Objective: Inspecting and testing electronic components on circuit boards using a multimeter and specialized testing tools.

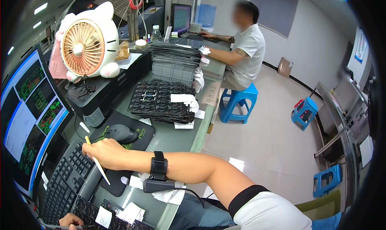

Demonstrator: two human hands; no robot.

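My right hand (105, 153) is closed round a slim pen-like stick (100, 170), yellow at the top and cream toward its tapered tip, which points down. That hand is over the right part of a black keyboard (66, 181), beside a dark mouse (120, 133) on a black mouse pad (140, 135). At the lower left edge my left hand (71, 220), partly cut off, has its fingers curled at the edge of a black circuit board (86, 210). White paper slips (103, 216) lie on that board.
A tall stack of circuit boards (161, 99) with paper slips stands on the green bench (177, 138). A monitor (36, 121) is at left, with a cat-shaped fan (86, 45) on a black printer (108, 89). A person (245, 41) sits beyond on a blue stool (239, 103).
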